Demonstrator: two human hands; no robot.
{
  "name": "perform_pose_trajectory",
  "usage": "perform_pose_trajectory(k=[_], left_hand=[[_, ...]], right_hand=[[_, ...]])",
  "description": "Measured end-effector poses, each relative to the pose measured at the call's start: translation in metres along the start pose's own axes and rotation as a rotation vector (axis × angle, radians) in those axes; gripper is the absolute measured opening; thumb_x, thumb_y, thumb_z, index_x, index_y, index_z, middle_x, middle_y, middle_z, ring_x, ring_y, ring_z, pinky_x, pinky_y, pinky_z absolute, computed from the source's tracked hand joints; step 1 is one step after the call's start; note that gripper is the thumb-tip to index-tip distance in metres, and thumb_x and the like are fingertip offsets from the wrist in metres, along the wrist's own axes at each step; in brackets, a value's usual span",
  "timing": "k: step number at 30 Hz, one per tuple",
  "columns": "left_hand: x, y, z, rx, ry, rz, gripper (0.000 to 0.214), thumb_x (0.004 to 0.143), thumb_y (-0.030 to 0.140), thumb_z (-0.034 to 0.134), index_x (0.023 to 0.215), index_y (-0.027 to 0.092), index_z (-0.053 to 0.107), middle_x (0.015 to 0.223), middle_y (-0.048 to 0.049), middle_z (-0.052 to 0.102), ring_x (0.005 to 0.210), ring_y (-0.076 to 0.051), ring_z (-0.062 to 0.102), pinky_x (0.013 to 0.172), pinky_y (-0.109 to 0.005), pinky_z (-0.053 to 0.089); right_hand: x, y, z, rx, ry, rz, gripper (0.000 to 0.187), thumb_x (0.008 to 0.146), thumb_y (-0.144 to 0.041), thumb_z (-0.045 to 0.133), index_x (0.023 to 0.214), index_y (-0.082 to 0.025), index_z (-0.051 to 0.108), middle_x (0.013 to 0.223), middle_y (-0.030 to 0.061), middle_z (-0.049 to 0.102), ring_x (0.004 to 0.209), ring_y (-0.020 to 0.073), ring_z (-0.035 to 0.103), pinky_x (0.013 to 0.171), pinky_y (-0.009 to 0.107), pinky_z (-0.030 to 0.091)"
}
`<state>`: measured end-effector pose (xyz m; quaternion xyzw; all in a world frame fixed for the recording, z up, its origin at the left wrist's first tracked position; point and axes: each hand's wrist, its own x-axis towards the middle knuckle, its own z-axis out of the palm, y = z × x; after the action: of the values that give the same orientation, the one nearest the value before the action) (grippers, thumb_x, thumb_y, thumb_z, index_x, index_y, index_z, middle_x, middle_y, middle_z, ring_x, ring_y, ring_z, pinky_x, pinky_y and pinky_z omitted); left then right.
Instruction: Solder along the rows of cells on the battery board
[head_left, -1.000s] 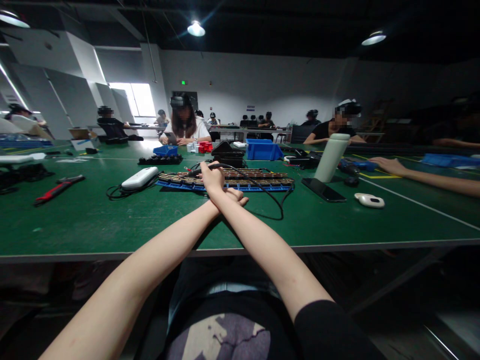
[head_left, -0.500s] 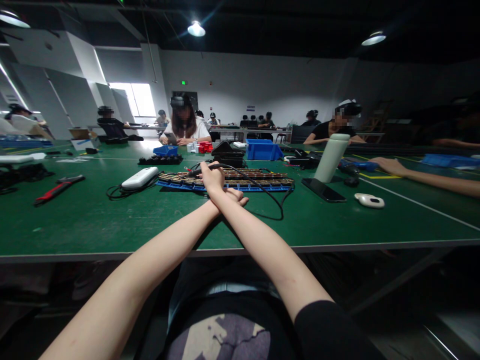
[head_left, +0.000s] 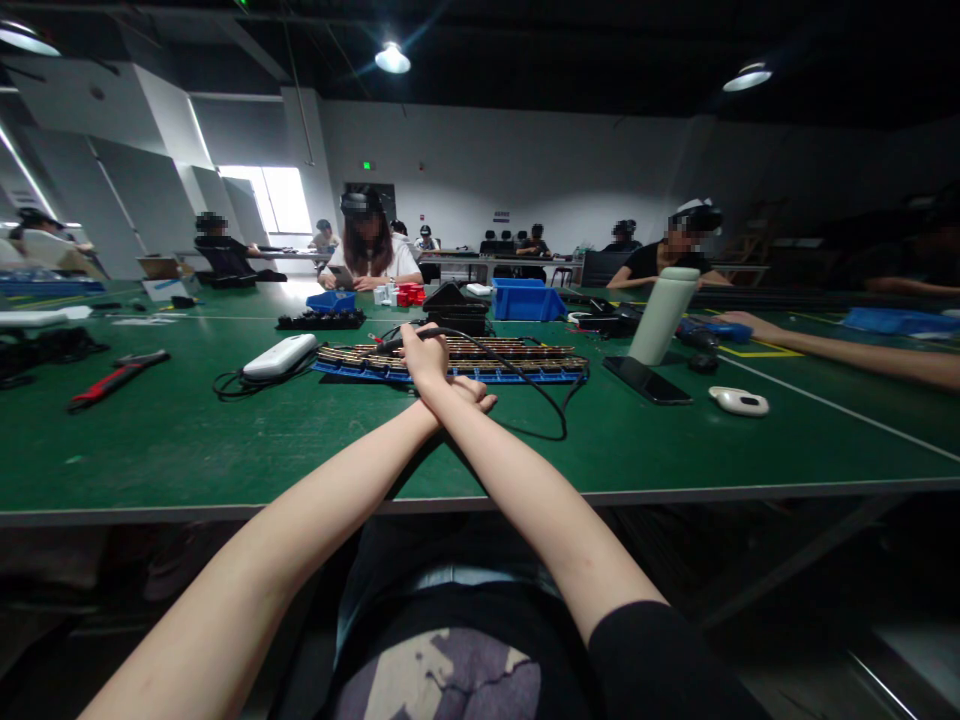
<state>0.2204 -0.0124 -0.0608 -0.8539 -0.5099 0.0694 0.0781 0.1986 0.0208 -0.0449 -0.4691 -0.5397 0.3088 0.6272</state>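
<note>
My forearms cross at the wrists over the green table. My right hand reaches up and left and is closed round the black handle of a corded tool, above a blue tray of brass-coloured parts. The tool's black cable loops over the tray and onto the table. My left hand lies under the right wrist with its fingers stretched flat on the table, holding nothing.
A white device and red-handled pliers lie to the left. On the right are a white bottle, a dark phone, and a small white device. Blue bins stand behind. A co-worker's arm rests at the right; other people sit opposite.
My hands and the tool have not moved. The co-worker's hand at the right has slid a little to the left and away.
</note>
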Motion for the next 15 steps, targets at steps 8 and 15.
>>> perform_pose_trajectory(k=[8, 15], left_hand=[[-0.0001, -0.0014, 0.0012, -0.015, 0.018, 0.027, 0.046, 0.095, 0.046, 0.024, 0.103, 0.016, 0.057, 0.092, -0.0077, 0.065, 0.087, -0.021, 0.06, 0.083, -0.033, 0.042], [0.0006, -0.0032, 0.0032, -0.033, 0.035, 0.029, 0.044, 0.094, 0.046, 0.026, 0.101, 0.015, 0.058, 0.088, -0.0076, 0.064, 0.087, -0.021, 0.059, 0.083, -0.034, 0.042]], right_hand=[[0.004, 0.0066, 0.0023, 0.038, -0.02, -0.03, 0.022, 0.077, -0.042, 0.056, 0.069, -0.022, 0.055, 0.058, -0.0028, 0.056, 0.055, 0.0131, 0.058, 0.054, 0.024, 0.048], [0.0037, 0.0052, 0.0016, 0.014, -0.015, -0.015, 0.022, 0.077, -0.042, 0.056, 0.069, -0.021, 0.056, 0.06, -0.001, 0.057, 0.06, 0.0155, 0.06, 0.056, 0.026, 0.049]])
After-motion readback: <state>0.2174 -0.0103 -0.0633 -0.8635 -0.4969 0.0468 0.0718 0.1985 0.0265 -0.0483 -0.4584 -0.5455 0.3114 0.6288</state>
